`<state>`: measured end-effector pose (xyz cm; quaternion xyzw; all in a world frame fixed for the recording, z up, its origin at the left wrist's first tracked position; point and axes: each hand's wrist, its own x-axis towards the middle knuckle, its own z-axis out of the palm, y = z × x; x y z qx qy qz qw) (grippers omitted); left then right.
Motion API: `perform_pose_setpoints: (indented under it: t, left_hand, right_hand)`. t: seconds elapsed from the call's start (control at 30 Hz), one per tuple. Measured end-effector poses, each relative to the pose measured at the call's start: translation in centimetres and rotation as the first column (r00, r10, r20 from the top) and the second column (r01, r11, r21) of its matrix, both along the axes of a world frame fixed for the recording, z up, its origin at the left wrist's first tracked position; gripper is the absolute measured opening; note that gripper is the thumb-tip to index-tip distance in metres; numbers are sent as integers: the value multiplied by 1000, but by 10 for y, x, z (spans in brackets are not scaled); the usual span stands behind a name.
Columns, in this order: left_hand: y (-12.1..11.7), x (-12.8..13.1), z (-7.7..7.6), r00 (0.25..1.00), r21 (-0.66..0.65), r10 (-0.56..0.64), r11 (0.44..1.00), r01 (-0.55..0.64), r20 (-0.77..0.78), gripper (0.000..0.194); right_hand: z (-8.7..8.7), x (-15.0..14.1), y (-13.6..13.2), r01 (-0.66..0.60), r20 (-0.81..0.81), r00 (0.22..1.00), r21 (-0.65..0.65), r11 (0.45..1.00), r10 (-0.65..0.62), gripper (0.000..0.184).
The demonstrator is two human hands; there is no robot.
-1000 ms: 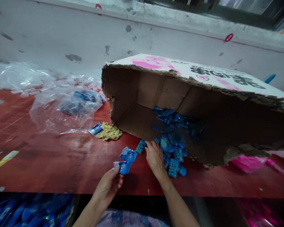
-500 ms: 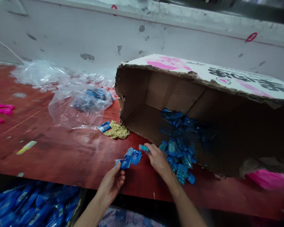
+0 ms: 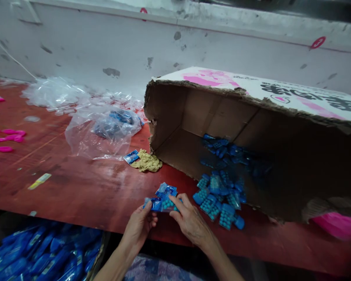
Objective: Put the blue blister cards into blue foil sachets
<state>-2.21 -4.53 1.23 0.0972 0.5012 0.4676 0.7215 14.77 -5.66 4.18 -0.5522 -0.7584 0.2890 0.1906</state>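
Between the thumb and fingers of my left hand (image 3: 139,224) is a blue printed packet (image 3: 155,204). A second blue printed packet (image 3: 166,189) lies just beyond it, touching or overlapping it. My right hand (image 3: 191,224) is closed on a small clear bottle of turquoise beads (image 3: 167,204), held against the packets. Its fingers partly cover the bottle. To the right, several more bead bottles (image 3: 210,207) with blue caps spill out of a cardboard box (image 3: 171,142) lying on its side.
A clear plastic bag (image 3: 84,136) with blue items lies left of the box. A crumpled yellow cloth (image 3: 148,161) touches another blue packet (image 3: 131,157). Pink plastic pieces (image 3: 13,136) lie far left. Blue packaged items (image 3: 49,249) fill a container below the red table's edge (image 3: 76,212).
My right hand has brought the bead bottle left and down, from near the box opening to the packets in my left hand. My left hand stays nearly in place.
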Motion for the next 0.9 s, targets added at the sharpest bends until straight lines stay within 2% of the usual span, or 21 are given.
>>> perform_pose_setpoints:
  t: [0.13,0.33,0.53,0.67,0.8,0.9]
  left_hand:
    - [-2,0,3,1000,102,9,995,-9,-6,29]
    - [-5,1,7,996,204,61,978,-46,-69,26]
    - [-3,5,7,998,163,48,986,-41,-41,28]
    - [-4,11,9,998,149,53,987,-51,-13,26]
    - [-3,13,11,997,110,76,991,-77,13,24]
    - [-1,11,12,998,93,63,994,-63,5,24]
  right_hand:
    - [-1,-2,-4,38,-18,999,24,999,-38,40]
    - [-4,-10,-12,126,-52,991,64,990,-122,43]
    - [-32,-27,-23,267,-329,923,176,947,-199,44]
    - [-45,-37,-27,370,-332,895,181,911,-297,39]
    - [-43,-41,-29,367,-297,905,177,913,-306,41]
    - [-37,-41,-31,315,-344,905,148,938,-249,40]
